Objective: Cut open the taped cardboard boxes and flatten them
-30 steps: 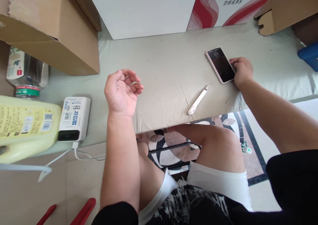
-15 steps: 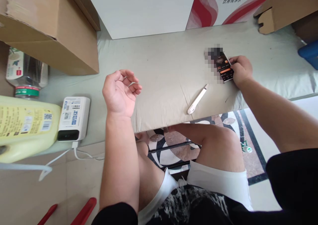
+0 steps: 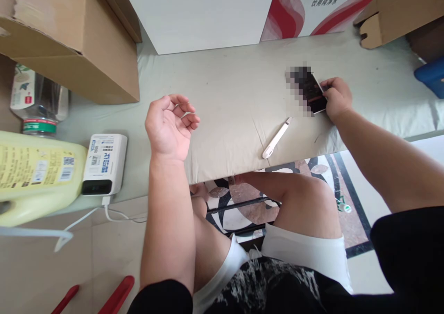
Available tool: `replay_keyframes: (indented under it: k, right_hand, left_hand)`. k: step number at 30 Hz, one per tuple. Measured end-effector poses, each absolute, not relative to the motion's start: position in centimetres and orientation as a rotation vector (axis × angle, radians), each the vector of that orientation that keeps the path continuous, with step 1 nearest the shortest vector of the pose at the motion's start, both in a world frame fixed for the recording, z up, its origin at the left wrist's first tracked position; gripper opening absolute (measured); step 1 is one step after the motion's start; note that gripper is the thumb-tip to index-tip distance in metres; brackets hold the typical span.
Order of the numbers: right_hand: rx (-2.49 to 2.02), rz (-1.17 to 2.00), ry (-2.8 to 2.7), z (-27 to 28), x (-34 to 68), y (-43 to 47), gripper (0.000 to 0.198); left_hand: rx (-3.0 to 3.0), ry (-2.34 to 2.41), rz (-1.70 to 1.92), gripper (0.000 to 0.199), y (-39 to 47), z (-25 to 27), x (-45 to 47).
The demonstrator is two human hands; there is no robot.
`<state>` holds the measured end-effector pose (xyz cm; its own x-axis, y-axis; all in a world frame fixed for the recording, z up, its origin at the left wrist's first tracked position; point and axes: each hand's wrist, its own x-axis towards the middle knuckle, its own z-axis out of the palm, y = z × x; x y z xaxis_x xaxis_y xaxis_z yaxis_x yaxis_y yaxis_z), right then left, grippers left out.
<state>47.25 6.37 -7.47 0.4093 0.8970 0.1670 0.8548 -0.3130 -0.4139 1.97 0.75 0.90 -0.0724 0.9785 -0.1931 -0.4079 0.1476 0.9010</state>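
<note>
My right hand [image 3: 339, 99] grips the near right edge of a smartphone [image 3: 317, 99] at the right of the cloth-covered table. The phone's screen is dark, and its far left part is hidden by pixel blurring. My left hand [image 3: 171, 128] is palm up with loosely curled, parted fingers and holds nothing. It hovers over or rests at the table's left part; which, I cannot tell. Between the hands, nearer the phone, a white utility knife [image 3: 275, 140] lies slantwise close to the table's front edge, its tip pointing toward the phone.
A white power bank [image 3: 105, 163] with a plugged-in cable stands at the left beside a yellow jug [image 3: 38, 175]. Behind them are a clear bottle [image 3: 40, 101] and a cardboard box [image 3: 104, 55]. A white-and-red carton [image 3: 208, 15] borders the back; another cardboard box [image 3: 409, 13] sits at right.
The phone's screen has gone from a lit display with orange parts to dark. Both hands stay nearly where they were, and the knife has not moved.
</note>
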Motion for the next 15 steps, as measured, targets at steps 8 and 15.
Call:
replay_keyframes:
  k: [8,15]
  right_hand:
    - [-2.287,0.268,-1.484,-5.1,43.0,4.1,0.055]
    - [-2.390,0.250,-1.580,-4.0,40.3,3.6,0.087]
  left_hand:
    - [0.692,0.962,1.332,0.026,0.9,0.5,0.8]
    - [0.631,0.974,1.402,0.029,0.5,1.4,0.8]
